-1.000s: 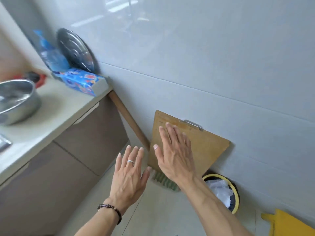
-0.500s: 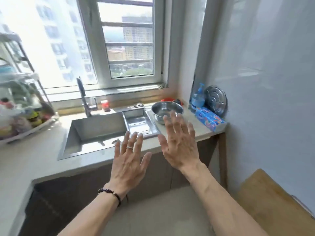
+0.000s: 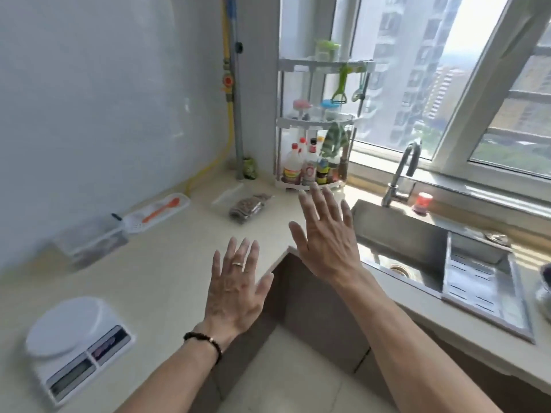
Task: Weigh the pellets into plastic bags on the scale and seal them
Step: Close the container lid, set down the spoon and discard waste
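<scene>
Since half a second ago the view has swung from sink to corner worktop; left hand (image 3: 235,289) and right hand (image 3: 326,236) hover spread wide, holding nothing; pellet bag (image 3: 249,205) lies well behind the scale (image 3: 76,341), likely light, floppy, slippery; best pinched at its top edge.

A cream L-shaped stone countertop (image 3: 155,263) carries a white round-platter digital scale (image 3: 76,344). Beyond the scale lie a clear lidded plastic box (image 3: 89,238), a white tray (image 3: 156,211), a clear bag of brown pellets (image 3: 249,205), seemingly sealed, and a white tiered corner rack (image 3: 313,181).
</scene>
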